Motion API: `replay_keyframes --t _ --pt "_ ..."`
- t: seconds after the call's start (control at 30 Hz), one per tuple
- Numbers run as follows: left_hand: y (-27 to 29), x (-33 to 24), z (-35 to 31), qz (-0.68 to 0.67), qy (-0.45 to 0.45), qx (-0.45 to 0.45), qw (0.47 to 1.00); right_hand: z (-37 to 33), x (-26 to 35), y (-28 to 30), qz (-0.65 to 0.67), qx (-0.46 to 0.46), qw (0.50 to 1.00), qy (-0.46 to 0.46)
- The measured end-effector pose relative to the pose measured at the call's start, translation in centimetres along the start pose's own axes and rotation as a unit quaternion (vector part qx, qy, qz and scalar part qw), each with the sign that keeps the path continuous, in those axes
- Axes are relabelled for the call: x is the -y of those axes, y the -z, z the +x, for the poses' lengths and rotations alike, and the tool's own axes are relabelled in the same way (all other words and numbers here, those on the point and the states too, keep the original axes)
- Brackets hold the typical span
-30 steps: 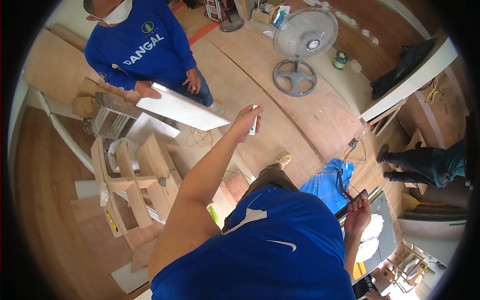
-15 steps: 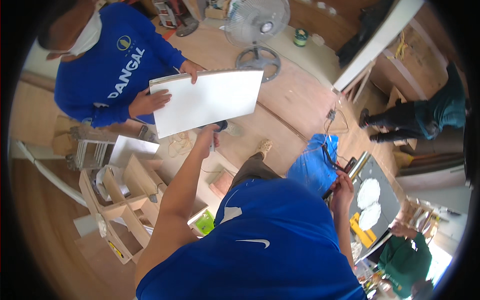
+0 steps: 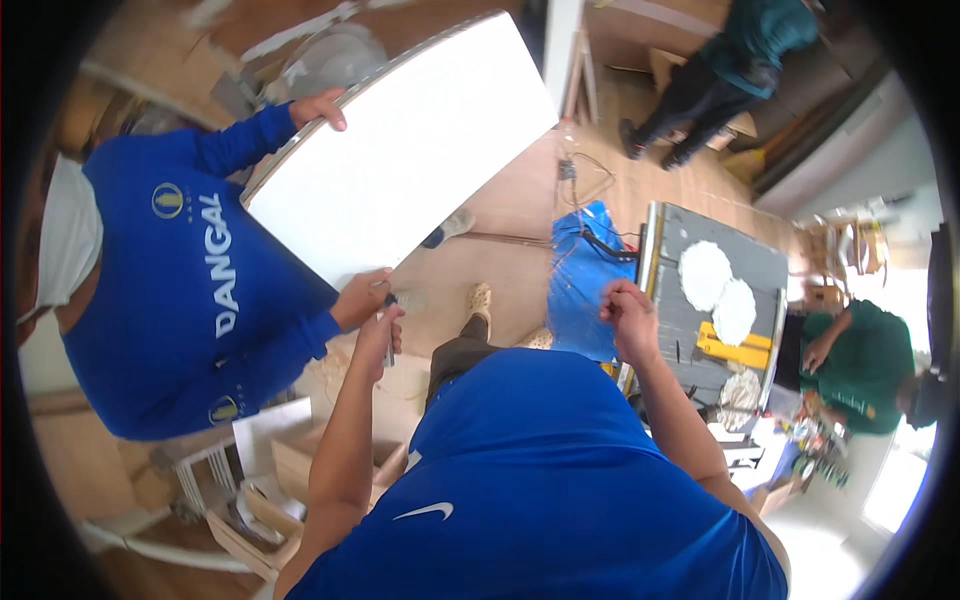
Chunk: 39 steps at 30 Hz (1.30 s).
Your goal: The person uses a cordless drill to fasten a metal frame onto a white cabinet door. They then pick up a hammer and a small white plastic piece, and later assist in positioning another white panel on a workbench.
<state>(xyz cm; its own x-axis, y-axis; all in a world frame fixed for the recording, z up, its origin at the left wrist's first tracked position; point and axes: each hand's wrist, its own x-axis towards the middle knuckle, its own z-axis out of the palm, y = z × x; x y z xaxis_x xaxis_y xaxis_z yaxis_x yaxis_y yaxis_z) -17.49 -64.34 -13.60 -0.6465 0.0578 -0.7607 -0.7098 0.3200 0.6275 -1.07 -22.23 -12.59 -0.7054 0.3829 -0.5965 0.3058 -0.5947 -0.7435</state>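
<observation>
A white board [image 3: 400, 140] is held tilted at its upper edge by a co-worker's hand [image 3: 322, 108], left of the grey desk [image 3: 695, 225]. Near the desk, the right hand [image 3: 632, 315] is loosely curled — whether anything is pinched there cannot be told. Below the board's lower corner, a slim greyish item [image 3: 389, 352] is gripped in the left hand [image 3: 384, 333]; the board could be scratched if swung against it.

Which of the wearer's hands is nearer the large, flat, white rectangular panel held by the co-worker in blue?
Left. The left hand is just below the panel, beside the co-worker's lower hand; the right hand is farther off, to its lower right, near the grey tabletop.
</observation>
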Motion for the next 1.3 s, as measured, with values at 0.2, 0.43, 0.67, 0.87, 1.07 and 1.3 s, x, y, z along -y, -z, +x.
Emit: replay_keyframes --t 0.2,0.43,0.67,0.87,1.07,1.3 --pt "-4.7 -3.4 -1.1 0.177 -0.045 0.128 0.975 -0.7 -1.0 0.3 0.033 -0.045 0.997 0.048" --pt "-8.3 -8.7 -6.6 0.231 -0.110 0.219 0.942 -2.3 -1.7 2.6 0.096 -0.111 0.988 0.048" --pt "-9.3 -10.8 -14.6 0.232 -0.158 0.275 0.920 -0.7 -3.4 5.7 0.115 -0.269 0.953 0.079" --pt "-9.5 -13.5 -18.6 0.211 -0.184 0.298 0.912 0.0 -1.8 5.6 0.130 -0.284 0.950 0.010" --pt "-7.6 -13.9 -24.3 0.221 -0.194 0.268 0.918 2.2 -4.1 4.6 0.317 -0.136 0.938 -0.004" --pt "-4.4 -13.5 -29.2 0.233 -0.192 0.229 0.925 -1.4 -1.2 4.6 0.422 -0.110 0.890 0.135"
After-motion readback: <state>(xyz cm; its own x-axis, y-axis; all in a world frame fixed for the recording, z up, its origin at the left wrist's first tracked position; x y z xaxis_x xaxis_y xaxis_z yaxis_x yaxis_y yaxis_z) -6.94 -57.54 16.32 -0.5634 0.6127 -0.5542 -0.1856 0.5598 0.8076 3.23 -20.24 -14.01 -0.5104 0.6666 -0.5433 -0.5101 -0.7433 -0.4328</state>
